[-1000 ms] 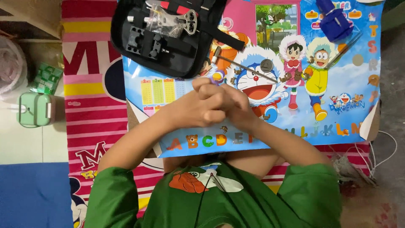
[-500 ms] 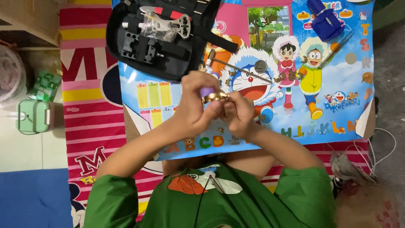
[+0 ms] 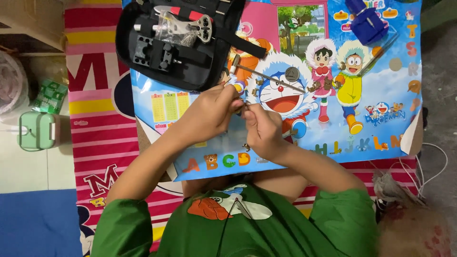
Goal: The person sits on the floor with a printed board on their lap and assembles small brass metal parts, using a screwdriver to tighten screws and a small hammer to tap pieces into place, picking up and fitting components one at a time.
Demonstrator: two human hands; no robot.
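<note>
My left hand [image 3: 207,116] and my right hand [image 3: 262,131] meet over a colourful cartoon poster board [image 3: 362,128]. Their fingertips pinch a small metal part [image 3: 240,108] between them. It is mostly hidden by the fingers. A small tool tip with a purple and white end [image 3: 236,86] sticks up from my left hand's fingers. Just beyond the hands a small hammer [image 3: 266,75] with a thin metal shaft lies on the board. A tiny brass-coloured piece [image 3: 246,146] lies on the board under my right hand.
An open black tool case [image 3: 176,43] with metal tools lies at the board's top left. A blue tool [image 3: 365,21] and a round grey disc [image 3: 292,74] rest on the board. A pale green device [image 3: 38,131] sits on the floor at left, white cables [image 3: 431,166] at right.
My clasped hands have come apart slightly, and the small part now shows between the fingertips. They sit a little nearer to my body in the view.
</note>
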